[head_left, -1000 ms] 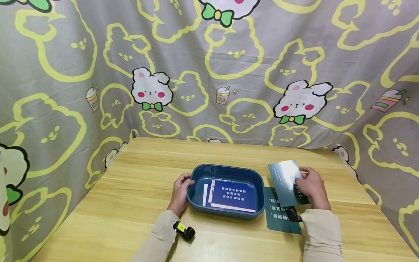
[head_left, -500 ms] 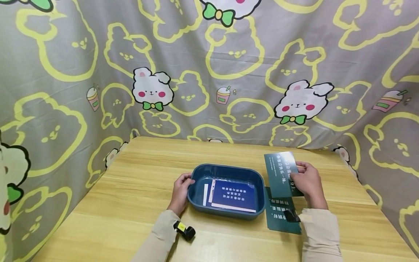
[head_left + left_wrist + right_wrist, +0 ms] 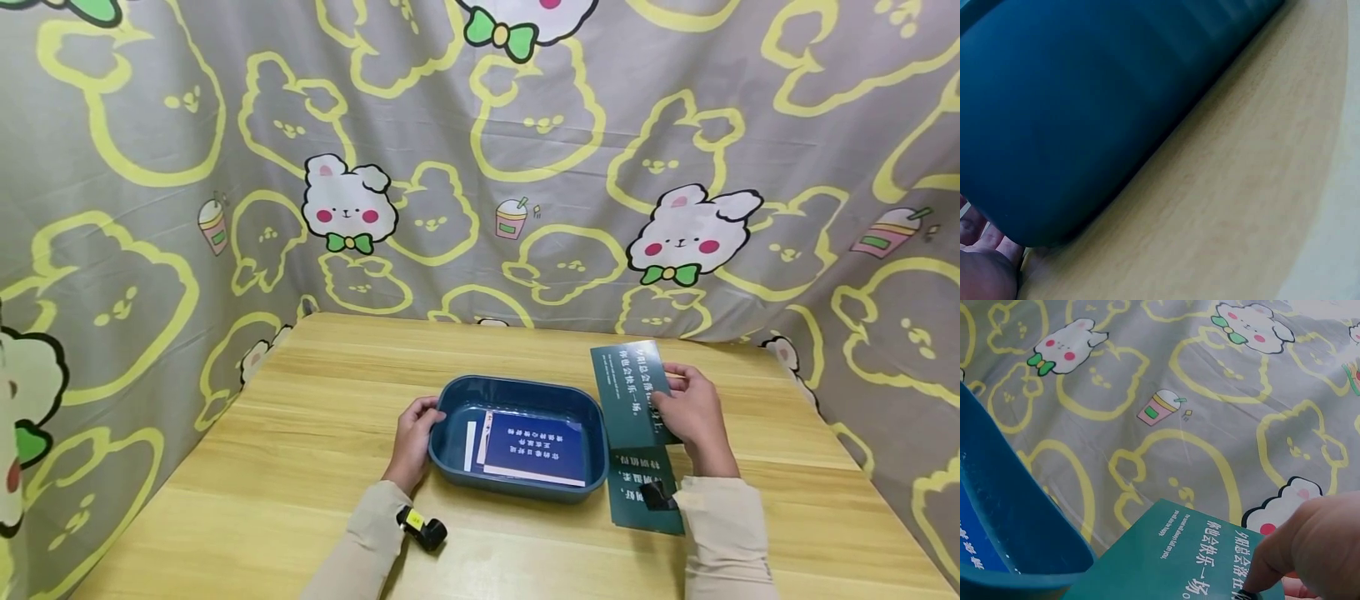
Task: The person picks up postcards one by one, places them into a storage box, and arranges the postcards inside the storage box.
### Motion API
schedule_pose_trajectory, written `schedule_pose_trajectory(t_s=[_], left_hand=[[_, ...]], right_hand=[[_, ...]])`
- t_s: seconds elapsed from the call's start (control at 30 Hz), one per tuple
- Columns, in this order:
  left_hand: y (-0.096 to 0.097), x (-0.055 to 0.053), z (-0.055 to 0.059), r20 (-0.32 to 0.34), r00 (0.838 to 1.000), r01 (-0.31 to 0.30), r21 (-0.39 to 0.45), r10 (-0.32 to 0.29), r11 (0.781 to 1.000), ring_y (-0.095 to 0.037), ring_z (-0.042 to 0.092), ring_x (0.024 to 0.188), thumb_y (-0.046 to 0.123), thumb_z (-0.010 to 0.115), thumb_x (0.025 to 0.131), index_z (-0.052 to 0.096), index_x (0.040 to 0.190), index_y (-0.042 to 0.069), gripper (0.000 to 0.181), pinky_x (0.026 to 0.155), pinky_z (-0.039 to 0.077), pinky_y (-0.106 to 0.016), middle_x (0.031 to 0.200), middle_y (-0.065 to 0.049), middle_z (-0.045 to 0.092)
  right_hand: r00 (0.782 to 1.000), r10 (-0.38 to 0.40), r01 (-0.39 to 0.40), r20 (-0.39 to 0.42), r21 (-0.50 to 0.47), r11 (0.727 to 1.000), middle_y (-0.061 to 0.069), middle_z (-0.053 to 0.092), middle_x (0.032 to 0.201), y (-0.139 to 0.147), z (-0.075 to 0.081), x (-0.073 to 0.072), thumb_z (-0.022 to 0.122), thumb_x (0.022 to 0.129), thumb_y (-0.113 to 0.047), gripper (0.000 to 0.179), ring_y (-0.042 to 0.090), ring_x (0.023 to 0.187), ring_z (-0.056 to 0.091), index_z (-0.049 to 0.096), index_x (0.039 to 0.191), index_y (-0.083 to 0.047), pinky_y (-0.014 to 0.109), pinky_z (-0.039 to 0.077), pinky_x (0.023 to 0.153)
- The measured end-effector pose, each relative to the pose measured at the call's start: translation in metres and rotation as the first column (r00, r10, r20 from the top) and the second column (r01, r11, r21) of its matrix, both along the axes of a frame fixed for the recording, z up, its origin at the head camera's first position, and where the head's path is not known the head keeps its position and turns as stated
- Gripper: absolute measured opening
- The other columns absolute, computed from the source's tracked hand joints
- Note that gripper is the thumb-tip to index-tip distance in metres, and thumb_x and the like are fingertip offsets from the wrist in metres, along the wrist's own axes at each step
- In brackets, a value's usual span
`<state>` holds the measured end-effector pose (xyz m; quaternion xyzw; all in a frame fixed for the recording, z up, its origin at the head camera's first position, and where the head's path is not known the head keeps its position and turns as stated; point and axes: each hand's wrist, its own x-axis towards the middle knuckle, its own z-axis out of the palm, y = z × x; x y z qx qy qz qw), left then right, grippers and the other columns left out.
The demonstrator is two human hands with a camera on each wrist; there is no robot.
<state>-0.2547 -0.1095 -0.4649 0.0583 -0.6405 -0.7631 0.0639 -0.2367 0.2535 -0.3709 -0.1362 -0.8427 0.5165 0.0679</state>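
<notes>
My right hand (image 3: 697, 412) pinches a dark green card (image 3: 630, 396) with white lettering, thumb on its face, raised beside the right end of a blue plastic basin (image 3: 517, 492). Below it a second green card (image 3: 645, 508) lies on the table, partly covered by the held card and the wrist camera. At the basin's left end my left hand (image 3: 412, 442) grips the rim, thumb over the edge. Inside the basin a dark blue card (image 3: 532, 446) with white lettering lies over other pale-edged cards (image 3: 471, 446). In the right wrist view the held card (image 3: 1166, 562) appears close to the basin wall (image 3: 1016, 506).
The wooden table (image 3: 262, 500) extends around the basin on all sides. A grey curtain (image 3: 450, 125) with yellow outlines and white rabbit faces hangs behind the table and along both sides.
My right hand has moved left with the green card, bringing it nearer the basin, and the card has turned so its lettering shows more plainly. The left hand and basin stay put.
</notes>
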Motion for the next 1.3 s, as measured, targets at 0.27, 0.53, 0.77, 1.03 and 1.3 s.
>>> schedule_pose_trajectory(t_s=[0.27, 0.53, 0.77, 1.03, 1.3], left_hand=[[-0.001, -0.001, 0.001, -0.007, 1.0, 0.003, 0.001, -0.003, 1.0, -0.016, 0.051, 0.087, -0.003, 0.054, 0.084, 0.058, 0.111, -0.013, 0.029, 0.074, 0.046, -0.023, 0.099, -0.01, 0.056], [-0.002, 0.0, 0.001, -0.006, 1.0, 0.0, -0.002, 0.0, 1.0, -0.015, 0.051, 0.087, -0.003, 0.054, 0.084, 0.057, 0.112, -0.014, 0.03, 0.074, 0.045, -0.022, 0.1, -0.011, 0.055], [-0.002, 0.0, 0.002, -0.006, 1.0, 0.003, -0.002, -0.003, 1.0, -0.016, 0.051, 0.088, -0.003, 0.053, 0.084, 0.057, 0.111, -0.013, 0.029, 0.075, 0.046, -0.022, 0.101, -0.011, 0.056], [-0.001, 0.003, 0.0, -0.053, 0.998, 0.018, 0.016, -0.017, 1.0, -0.018, 0.051, 0.088, 0.002, 0.055, 0.083, 0.06, 0.108, -0.009, 0.028, 0.075, 0.046, -0.022, 0.101, -0.012, 0.056], [0.0, 0.003, -0.001, -0.058, 0.998, 0.012, 0.012, -0.011, 1.0, -0.016, 0.052, 0.087, 0.001, 0.055, 0.084, 0.06, 0.108, -0.01, 0.027, 0.074, 0.046, -0.021, 0.1, -0.012, 0.056]], right_hand=[[1.0, 0.003, -0.003, -0.028, -0.025, 1.0, 0.023, 0.051, 0.121, -0.005, 0.006, 0.002, 0.054, 0.087, -0.001, 0.056, 0.026, 0.096, 0.057, 0.039, 0.141, 0.003, 0.028, 0.051, 0.062], [0.997, 0.059, -0.061, -0.042, -0.037, 0.997, 0.024, 0.052, 0.124, -0.016, 0.008, 0.001, 0.054, 0.087, 0.001, 0.057, 0.027, 0.097, 0.059, 0.037, 0.142, 0.003, 0.028, 0.05, 0.066], [0.993, 0.107, -0.107, -0.057, -0.01, 0.994, 0.024, 0.051, 0.122, -0.027, 0.008, -0.001, 0.055, 0.088, 0.002, 0.056, 0.031, 0.1, 0.058, 0.038, 0.142, 0.003, 0.026, 0.048, 0.069], [0.985, 0.158, -0.159, -0.069, -0.011, 0.987, 0.024, 0.052, 0.122, -0.038, 0.004, -0.003, 0.055, 0.089, 0.003, 0.054, 0.032, 0.101, 0.059, 0.039, 0.141, 0.003, 0.03, 0.052, 0.073], [0.975, 0.204, -0.204, -0.088, 0.006, 0.979, 0.024, 0.053, 0.12, -0.052, -0.001, -0.004, 0.056, 0.088, 0.005, 0.051, 0.033, 0.1, 0.06, 0.043, 0.137, 0.005, 0.036, 0.055, 0.075]])
